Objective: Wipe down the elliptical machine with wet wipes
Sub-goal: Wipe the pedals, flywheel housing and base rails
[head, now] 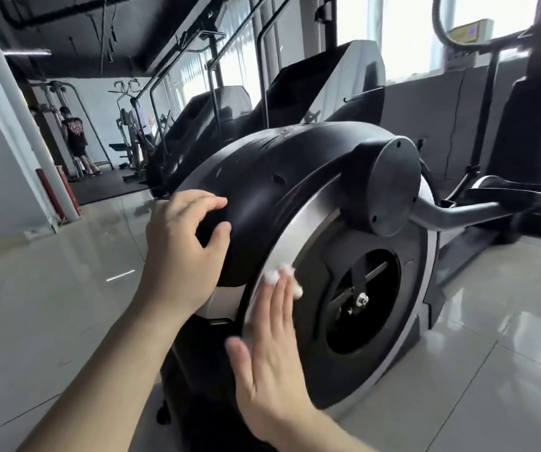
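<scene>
The elliptical machine's black flywheel housing [295, 177] with its silver rim fills the middle of the head view. My right hand [272, 350] lies flat with straight fingers and presses a crumpled white wet wipe [284, 277] against the silver rim; most of the wipe is hidden under my fingers. My left hand [184, 252] rests on the rear curve of the black cover, its fingers bent over the edge and holding nothing. A round black crank cap [389, 187] and the pedal arm [458, 213] sit at the upper right.
Glossy tiled floor [50, 305] surrounds the machine. Stair-climber machines [321, 93] stand behind it, another elliptical [530, 125] at the right by the windows. A white pillar [18, 102] is at the left. A person [77, 138] stands by weight machines far back left.
</scene>
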Motion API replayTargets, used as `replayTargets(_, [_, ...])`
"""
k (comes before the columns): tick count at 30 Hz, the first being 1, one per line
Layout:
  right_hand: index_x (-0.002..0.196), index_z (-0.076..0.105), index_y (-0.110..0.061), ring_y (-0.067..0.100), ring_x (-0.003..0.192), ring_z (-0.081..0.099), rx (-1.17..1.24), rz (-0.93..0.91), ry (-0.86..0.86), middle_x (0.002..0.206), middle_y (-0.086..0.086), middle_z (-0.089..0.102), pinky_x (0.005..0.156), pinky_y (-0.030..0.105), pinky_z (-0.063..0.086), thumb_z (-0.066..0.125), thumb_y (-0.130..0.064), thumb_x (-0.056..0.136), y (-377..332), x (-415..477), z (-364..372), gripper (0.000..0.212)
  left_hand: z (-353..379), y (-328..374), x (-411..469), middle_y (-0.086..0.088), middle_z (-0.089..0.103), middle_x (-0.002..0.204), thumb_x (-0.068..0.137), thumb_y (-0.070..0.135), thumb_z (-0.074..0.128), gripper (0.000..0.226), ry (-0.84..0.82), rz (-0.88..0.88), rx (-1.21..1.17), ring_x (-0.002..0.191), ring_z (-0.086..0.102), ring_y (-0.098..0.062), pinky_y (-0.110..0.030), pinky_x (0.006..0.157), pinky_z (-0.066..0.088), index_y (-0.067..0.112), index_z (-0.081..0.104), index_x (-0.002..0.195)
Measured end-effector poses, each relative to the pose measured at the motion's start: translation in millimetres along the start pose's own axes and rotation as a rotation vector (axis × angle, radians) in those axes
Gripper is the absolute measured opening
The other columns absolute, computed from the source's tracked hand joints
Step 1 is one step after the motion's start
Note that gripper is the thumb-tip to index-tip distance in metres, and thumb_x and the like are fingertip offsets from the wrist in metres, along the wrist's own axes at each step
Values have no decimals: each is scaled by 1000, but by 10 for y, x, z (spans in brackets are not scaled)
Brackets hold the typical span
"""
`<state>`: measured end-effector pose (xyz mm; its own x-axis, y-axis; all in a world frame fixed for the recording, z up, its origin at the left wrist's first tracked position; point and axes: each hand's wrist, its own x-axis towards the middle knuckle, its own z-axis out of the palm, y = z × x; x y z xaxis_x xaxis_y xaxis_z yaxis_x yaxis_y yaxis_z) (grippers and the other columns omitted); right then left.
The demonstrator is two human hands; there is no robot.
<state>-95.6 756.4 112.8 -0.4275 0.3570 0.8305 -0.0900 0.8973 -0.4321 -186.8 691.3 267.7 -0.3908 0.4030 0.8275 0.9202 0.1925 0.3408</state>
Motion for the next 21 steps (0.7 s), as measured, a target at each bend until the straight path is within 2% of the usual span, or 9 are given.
replayTargets(2, [157,3,10,42,156,-9,-17,-19,1,169,20,-11,125,60,8,23,-40,109,127,-45,-14,72,35,16,-24,10,62,124,90,21,63,29,28,34,40,116,46,-16,-42,109,37,22,72,117])
replayTargets(4, [158,2,7,37,157,-12,14,45,65,170,15,-15,126,60,5,21,-41,110,269,237,-97,70,63,23,-39,8,62,126,89,22,62,30,42,63,85,115,48,-20,-37,107,33,21,72,117])
replayTargets(7, [160,-5,0,27,156,-19,23,189,167,169,9,-20,127,57,1,23,-40,109,438,726,-225,71,81,12,-89,5,62,127,91,20,61,29,49,130,135,116,50,-24,-40,108,34,18,73,118])
replayTargets(9, [161,-6,-1,24,156,-20,26,222,201,169,10,-19,127,56,0,22,-40,108,497,850,-247,71,86,10,-134,4,60,129,93,18,62,28,52,166,156,117,50,-24,-36,108,31,19,72,119])
replayTargets(13, [159,0,6,37,156,-15,66,138,131,169,17,-15,125,63,3,34,-30,106,270,240,17,72,121,-11,-205,5,60,131,94,13,63,25,53,237,191,116,49,-24,-31,105,28,20,72,117])
replayTargets(15, [159,0,5,41,155,-14,86,107,12,169,17,-15,123,67,6,36,-31,105,143,-272,176,74,132,-10,-236,5,60,132,95,11,62,26,53,261,202,115,49,-24,-30,105,27,19,72,117])
replayTargets(17, [159,0,5,42,155,-14,58,88,-35,169,17,-14,122,68,8,33,-36,107,194,-432,201,74,130,8,-258,4,60,132,95,10,62,26,54,286,205,113,50,-24,-31,104,28,19,72,117])
replayTargets(21, [160,0,2,34,157,-13,-32,182,126,170,16,-9,126,60,5,27,-39,108,509,196,1,71,150,93,-290,4,62,131,90,6,64,29,36,352,241,111,52,-24,-31,103,29,18,74,114])
